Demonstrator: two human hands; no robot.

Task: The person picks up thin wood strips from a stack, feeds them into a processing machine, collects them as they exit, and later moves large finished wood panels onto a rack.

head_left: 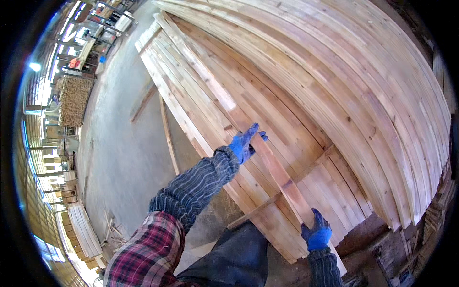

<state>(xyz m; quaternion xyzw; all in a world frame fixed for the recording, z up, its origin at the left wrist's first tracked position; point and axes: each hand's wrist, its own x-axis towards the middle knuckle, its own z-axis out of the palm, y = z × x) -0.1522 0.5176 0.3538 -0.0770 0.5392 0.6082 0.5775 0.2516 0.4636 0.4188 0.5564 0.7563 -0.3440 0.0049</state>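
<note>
A long wooden board (274, 166) slants across the middle, from the far upper left down to the lower right. My left hand (244, 143), in a blue glove, is closed around its edges near mid-length. Toward the near end, my right hand (318, 233), also blue-gloved, grips the same board. Beneath it lies a layer of similar boards (191, 107) set side by side. A thin wooden strip (311, 170) runs crosswise over that layer and passes under the held board. The undersides of both grips are hidden.
To the right rises a tall stack of long boards (354, 86). On the grey concrete floor (129, 162) at left lie a narrow wooden stick (168, 134) and a brown plank (143, 104). Farther off stand a bundle of lumber (75, 101) and stacked boards (85, 229).
</note>
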